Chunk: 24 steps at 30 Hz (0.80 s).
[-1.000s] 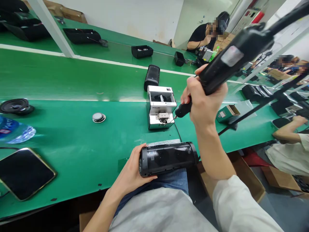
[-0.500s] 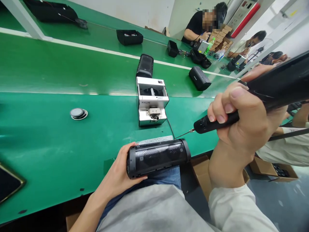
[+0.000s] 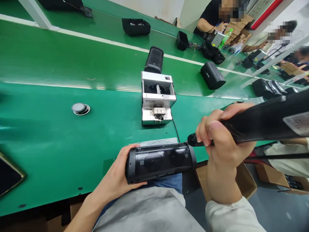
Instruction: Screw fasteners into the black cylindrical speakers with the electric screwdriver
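My left hand (image 3: 118, 172) grips the left end of a black speaker (image 3: 161, 162) with perforated patches on its upper face. The speaker lies sideways at the table's front edge, over my lap. My right hand (image 3: 222, 138) is wrapped round a black electric screwdriver (image 3: 260, 120), held at a slant with its body reaching to the right edge. The screwdriver's nose sits at the speaker's upper right corner; its bit tip is hidden or too small to make out there. Just behind the speaker stands a white and silver screw feeder (image 3: 158, 100).
Behind the feeder stands another black speaker (image 3: 154, 59), with one more speaker (image 3: 212, 75) to its right. Round silver discs (image 3: 80, 109) lie on the green table (image 3: 48, 145) at left. An open carton (image 3: 243, 183) is below right. Co-workers sit along the far right.
My right hand has brought the screwdriver left and down, so its nose now meets the speaker's right corner. My left hand still holds the speaker. The view has shifted slightly.
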{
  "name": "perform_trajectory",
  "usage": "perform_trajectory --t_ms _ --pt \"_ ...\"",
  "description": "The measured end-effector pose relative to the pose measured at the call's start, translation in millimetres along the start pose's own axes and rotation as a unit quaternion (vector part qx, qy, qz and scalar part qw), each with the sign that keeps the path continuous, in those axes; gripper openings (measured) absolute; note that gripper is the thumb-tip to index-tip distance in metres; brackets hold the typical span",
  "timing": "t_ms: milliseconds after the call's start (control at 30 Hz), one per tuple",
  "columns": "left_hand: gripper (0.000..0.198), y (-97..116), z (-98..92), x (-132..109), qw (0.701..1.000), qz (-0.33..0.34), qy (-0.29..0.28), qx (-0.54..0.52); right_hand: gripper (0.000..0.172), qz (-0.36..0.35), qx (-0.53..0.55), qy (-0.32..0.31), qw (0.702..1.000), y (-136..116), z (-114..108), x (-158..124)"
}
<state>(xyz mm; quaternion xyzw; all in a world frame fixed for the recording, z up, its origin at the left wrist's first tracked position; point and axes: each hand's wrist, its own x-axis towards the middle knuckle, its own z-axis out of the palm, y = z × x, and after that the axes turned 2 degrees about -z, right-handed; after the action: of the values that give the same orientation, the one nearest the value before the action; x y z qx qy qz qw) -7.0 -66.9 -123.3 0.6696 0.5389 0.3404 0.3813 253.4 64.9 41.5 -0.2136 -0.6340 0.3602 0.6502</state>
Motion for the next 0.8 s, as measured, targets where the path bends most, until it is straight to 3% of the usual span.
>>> perform_trajectory --t_ms 200,333,433,567,633,700,800 --pt "0.104 5 -2.7 0 1.000 -0.021 -0.005 -0.004 0.027 -0.020 0.000 -0.041 0.999 0 -3 1" --pt "0.105 5 -2.4 0 1.000 -0.017 -0.003 0.001 0.026 -0.013 -0.005 -0.021 1.000 3 -1 -1" --pt "0.105 3 -1.2 1 1.000 -0.005 0.001 0.008 0.026 0.006 0.005 -0.011 1.000 3 -1 -2" --pt "0.105 0 1.6 0 1.000 0.011 0.007 0.007 0.022 0.056 0.013 -0.055 0.997 -12 -3 11" --pt "0.105 -2 3.0 1 1.000 0.018 0.008 0.007 0.022 0.036 0.009 -0.051 0.998 -24 2 25" --pt "0.107 -4 4.4 1 1.000 0.025 0.012 0.007 0.023 -0.022 -0.001 -0.002 1.000 -30 12 41" --pt "0.110 -8 6.6 0 0.999 0.031 0.018 0.012 0.024 -0.101 0.006 0.050 0.994 -19 38 61"
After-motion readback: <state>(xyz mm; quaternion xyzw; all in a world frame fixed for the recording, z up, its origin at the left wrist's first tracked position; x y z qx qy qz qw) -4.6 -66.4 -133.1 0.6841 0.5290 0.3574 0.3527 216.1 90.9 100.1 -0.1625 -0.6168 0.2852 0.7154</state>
